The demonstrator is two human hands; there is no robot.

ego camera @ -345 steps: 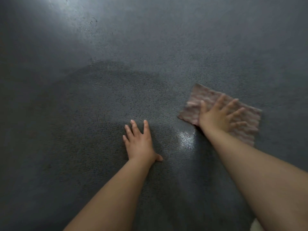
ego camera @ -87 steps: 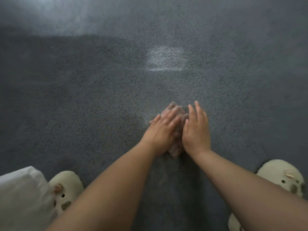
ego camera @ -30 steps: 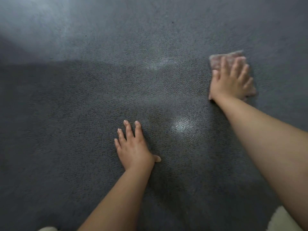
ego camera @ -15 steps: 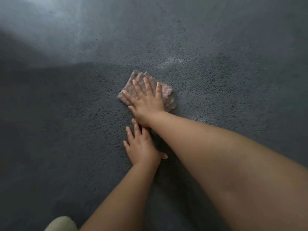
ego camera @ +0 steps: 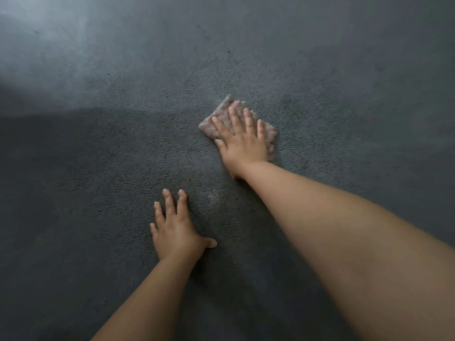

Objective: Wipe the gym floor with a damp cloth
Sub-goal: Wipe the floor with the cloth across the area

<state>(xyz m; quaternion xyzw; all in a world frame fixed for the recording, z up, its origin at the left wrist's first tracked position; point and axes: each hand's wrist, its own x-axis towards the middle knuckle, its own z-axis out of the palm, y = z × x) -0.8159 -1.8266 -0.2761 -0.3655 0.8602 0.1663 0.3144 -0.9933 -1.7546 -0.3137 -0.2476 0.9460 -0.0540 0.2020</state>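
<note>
A folded pinkish-grey cloth (ego camera: 213, 123) lies flat on the dark grey textured gym floor (ego camera: 98, 168), a little right of centre. My right hand (ego camera: 242, 141) presses down on it with straight, spread fingers and covers most of it. My left hand (ego camera: 176, 228) lies flat on the bare floor nearer to me, fingers straight and thumb out to the right. The two hands are apart.
The floor around the hands is darker, with a lighter band beyond it and a pale glare at the top left (ego camera: 37, 45). A faint shiny spot (ego camera: 213, 195) sits between the hands.
My right hand has slid the cloth from the far right to just above my left hand, then back a little to the right. My left hand has stayed planted.
</note>
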